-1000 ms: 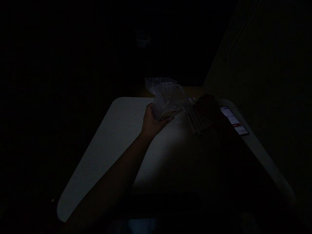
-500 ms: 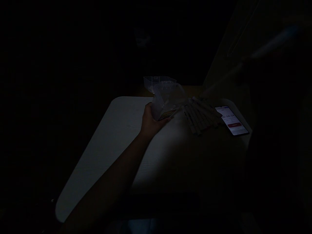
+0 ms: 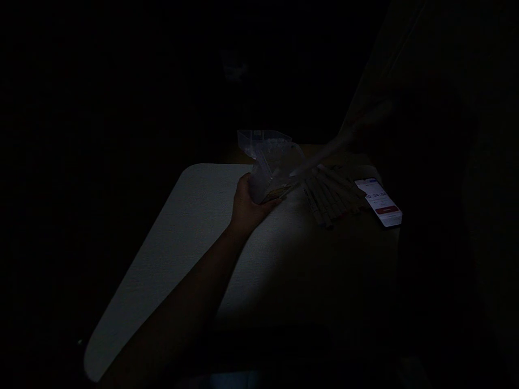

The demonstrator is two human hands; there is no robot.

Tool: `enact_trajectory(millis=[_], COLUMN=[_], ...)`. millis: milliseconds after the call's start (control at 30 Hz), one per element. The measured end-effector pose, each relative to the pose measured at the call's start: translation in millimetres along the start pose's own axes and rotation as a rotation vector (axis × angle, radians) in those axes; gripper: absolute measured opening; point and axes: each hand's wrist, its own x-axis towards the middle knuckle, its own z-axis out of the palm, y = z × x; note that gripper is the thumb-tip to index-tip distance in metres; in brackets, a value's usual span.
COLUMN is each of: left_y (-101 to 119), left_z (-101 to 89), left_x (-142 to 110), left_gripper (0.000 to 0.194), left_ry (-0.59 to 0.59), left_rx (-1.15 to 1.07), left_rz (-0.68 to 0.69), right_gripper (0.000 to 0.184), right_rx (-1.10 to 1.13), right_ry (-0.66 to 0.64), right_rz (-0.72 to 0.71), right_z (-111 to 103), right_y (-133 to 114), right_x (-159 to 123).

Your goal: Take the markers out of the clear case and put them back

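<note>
My left hand (image 3: 248,209) is wrapped round a clear plastic box (image 3: 263,181), holding it tilted above the table with its mouth toward the right. From the right reaches my right hand (image 3: 375,121), very dark and blurred, closed on a pale pen-like stick (image 3: 324,154). The stick slants down to the left, its tip at the mouth of the box. Just right of the box, several marker-like sticks (image 3: 330,197) lie in a loose pile. Behind the box stands a second clear plastic piece (image 3: 247,141), perhaps a lid.
A lit phone (image 3: 383,204) showing a timer lies right of the pile, partly hidden by my dark right arm. The pale table (image 3: 162,254) has rounded corners. Most of the room is too dark to make out.
My right hand has come down and to the left, bringing the stick's tip to the box. The left hand keeps holding the box, almost unmoved. My right arm now covers part of the phone.
</note>
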Motion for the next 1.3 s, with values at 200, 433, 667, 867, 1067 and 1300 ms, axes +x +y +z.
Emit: enact_trajectory(millis=[200, 433, 667, 867, 1067, 1300], left_y=[7, 9, 9, 9, 9, 9], left_z=[-1.7, -1.7, -2.3, -2.4, -1.7, -2.8], left_x=[1, 2, 1, 3, 2, 1], left_gripper=[0.096, 0.095, 0.095, 0.095, 0.092, 0.089], left_ry=[-0.022, -0.027, -0.01, -0.016, -0.009, -0.005], left_rx=[-0.021, -0.034, -0.02, -0.024, -0.003, 0.009], left_rz=[-0.073, -0.077, -0.041, -0.03, -0.026, -0.003], right_gripper=[0.034, 0.037, 0.037, 0.039, 0.042, 0.043], right_rx=[-0.083, -0.016, 0.011, 0.013, -0.024, 0.009], right_ry=[-0.011, -0.163, -0.273, -0.352, -0.371, -0.37], right_rz=[0.057, 0.062, -0.101, -0.093, -0.148, -0.151], right_z=[10, 26, 37, 43, 49, 50], right_y=[-1, 0, 7, 6, 13, 15], right_x=[1, 5, 2, 2, 1, 0])
